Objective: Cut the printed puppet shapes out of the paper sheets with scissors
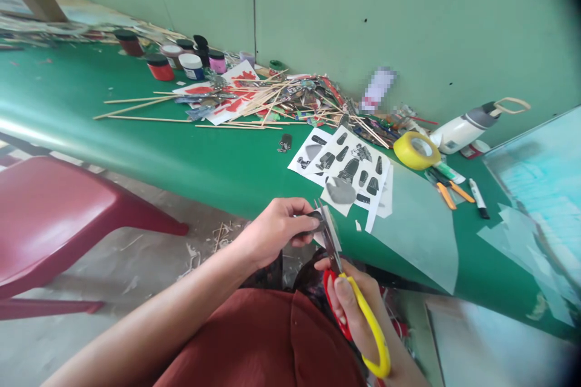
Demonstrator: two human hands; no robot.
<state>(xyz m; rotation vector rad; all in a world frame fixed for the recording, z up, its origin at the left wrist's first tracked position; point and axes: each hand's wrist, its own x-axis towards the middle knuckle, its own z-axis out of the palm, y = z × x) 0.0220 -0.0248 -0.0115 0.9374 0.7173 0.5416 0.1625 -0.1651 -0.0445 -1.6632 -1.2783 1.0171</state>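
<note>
My left hand (pixel 276 231) pinches a small printed paper piece (pixel 327 227) just off the near edge of the green table (pixel 190 151). My right hand (pixel 358 308) is wrapped round the red and yellow handles of a pair of scissors (pixel 349 296). Their blades point up into the paper piece. On the table just beyond lie printed sheets (pixel 347 166) with black and grey shapes, some cut out.
A yellow tape roll (pixel 416 150), orange-handled pliers (pixel 447 187), a marker (pixel 479 198) and a white bottle (pixel 467 127) lie at the right. Wooden sticks and cut-outs (pixel 272 103) pile up by the wall, with paint jars (pixel 181 57) behind. A red chair (pixel 59 217) stands at the left.
</note>
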